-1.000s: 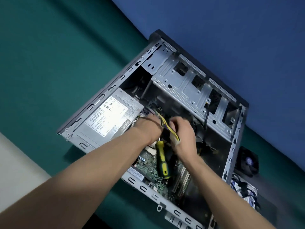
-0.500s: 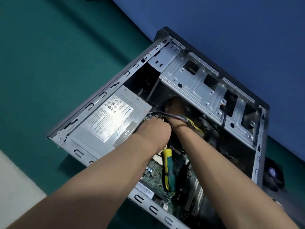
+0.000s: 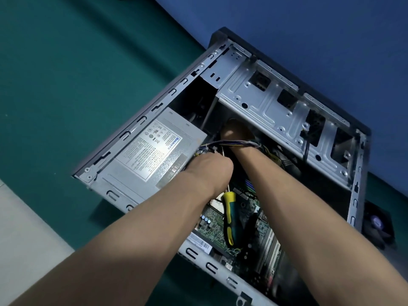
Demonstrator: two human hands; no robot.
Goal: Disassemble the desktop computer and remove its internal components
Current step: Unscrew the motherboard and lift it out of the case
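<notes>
Both hands (image 3: 212, 166) reach inside the open computer case (image 3: 276, 111).

A teal surface (image 3: 66, 74) is spread across the left and upper left of the view, darker toward the top. It is met along a slanting edge by a blue surface (image 3: 309, 29), which fills the upper right. A pale grey strip (image 3: 19, 228) is seen at the lower left, bordered by the teal along a diagonal line. The light is dim and cool, and a soft shadow is cast on the teal.
</notes>
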